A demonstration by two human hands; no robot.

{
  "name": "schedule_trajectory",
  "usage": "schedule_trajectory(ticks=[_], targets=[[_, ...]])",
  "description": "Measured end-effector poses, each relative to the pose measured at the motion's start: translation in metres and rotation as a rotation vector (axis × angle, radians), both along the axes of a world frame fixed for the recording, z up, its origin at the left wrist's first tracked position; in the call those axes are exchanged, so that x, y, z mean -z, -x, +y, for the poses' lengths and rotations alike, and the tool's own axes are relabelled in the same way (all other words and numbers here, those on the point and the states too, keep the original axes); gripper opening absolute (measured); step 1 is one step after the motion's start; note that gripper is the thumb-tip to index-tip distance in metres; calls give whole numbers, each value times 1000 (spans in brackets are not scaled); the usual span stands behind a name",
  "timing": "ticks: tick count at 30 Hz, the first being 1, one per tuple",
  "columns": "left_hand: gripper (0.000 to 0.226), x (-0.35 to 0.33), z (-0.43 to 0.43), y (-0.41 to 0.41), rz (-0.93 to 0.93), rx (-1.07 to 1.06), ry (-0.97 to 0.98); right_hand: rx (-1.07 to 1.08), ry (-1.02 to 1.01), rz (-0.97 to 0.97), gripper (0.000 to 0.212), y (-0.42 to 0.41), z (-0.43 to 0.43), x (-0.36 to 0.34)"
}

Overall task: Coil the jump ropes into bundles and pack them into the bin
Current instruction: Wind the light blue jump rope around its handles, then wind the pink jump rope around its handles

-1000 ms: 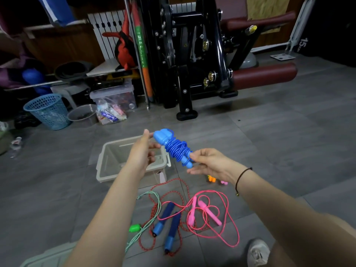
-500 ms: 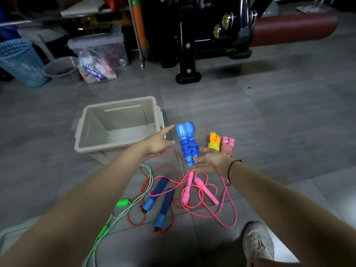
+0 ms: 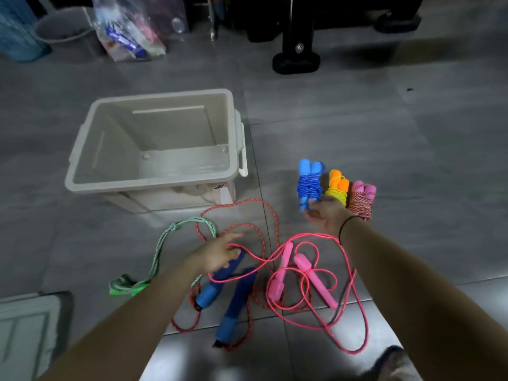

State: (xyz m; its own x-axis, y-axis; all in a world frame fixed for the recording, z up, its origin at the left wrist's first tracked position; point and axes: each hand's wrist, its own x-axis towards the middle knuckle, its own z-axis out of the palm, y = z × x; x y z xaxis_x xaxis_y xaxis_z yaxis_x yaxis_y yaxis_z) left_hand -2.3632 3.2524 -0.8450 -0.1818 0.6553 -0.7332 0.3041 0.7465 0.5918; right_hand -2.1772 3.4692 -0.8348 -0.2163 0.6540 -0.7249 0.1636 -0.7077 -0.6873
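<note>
The empty beige bin (image 3: 151, 184) stands on the grey floor at centre left. Right of it, three coiled bundles lie side by side: the blue jump rope bundle (image 3: 309, 182), an orange-and-yellow bundle (image 3: 337, 187) and a pink bundle (image 3: 362, 198). My right hand (image 3: 327, 215) holds the blue bundle's lower end at the floor. Loose ropes lie tangled in front: a red rope with dark blue handles (image 3: 233, 301), a pink rope with pink handles (image 3: 308, 281) and a green braided rope (image 3: 162, 243). My left hand (image 3: 217, 255) hovers open over the red rope and one blue handle.
A beige lid (image 3: 24, 325) lies at the bottom left. At the back are a blue basket (image 3: 16, 31), a grey bucket (image 3: 64, 26), a clear box of items (image 3: 132, 31) and a black gym machine foot (image 3: 295, 61). My shoe (image 3: 395, 364) shows at the bottom right.
My right hand brought the blue bundle down to the floor beside the orange bundle. My left hand let go of it and dropped to the loose ropes. The view tilted downward.
</note>
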Motion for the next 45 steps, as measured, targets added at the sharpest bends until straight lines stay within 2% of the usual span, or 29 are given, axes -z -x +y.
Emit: schedule_trajectory(ticks=[5, 9, 13, 20, 23, 25, 26, 29, 33, 36, 40, 42, 45], targets=[[38, 16, 4, -8, 8, -128, -39, 68, -10, -37, 38, 12, 6, 32], [36, 32, -4, -18, 33, -168, -70, 134, -208, -80, 38, 10, 2, 61], [36, 35, -12, -28, 60, -235, -81, 105, -330, -292, 33, 8, -7, 64], [45, 14, -15, -42, 103, -94, -106, -265, -595, -603, 36, -25, -41, 36], [46, 3, -14, -54, 111, -15, -77, -646, -604, -626, 30, -45, -81, 34], [48, -1, -12, -63, 129, 16, -58, -938, -579, -683, 44, -54, -105, 43], [49, -2, -11, -66, 142, 20, -62, -1006, -571, -744, 54, -55, -114, 46], [48, -6, -12, -75, 204, 52, -90, -1026, -592, -894, 67, -38, -132, 40], [48, -5, -18, -77, 227, 59, -110, -1121, -624, -1012, 65, -3, -136, 40], [45, -1, -25, -73, 205, 20, -111, -1206, -623, -956, 51, 11, -130, 49], [40, 0, -29, -66, 188, -36, -135, -1162, -748, -764, 35, 7, -123, 47], [35, -2, -31, -64, 164, -111, -160, -1046, -851, -706, 24, 2, -119, 33], [28, -21, -25, -66, 27, -331, -211, -754, -915, -360, 17, 8, -108, -7]])
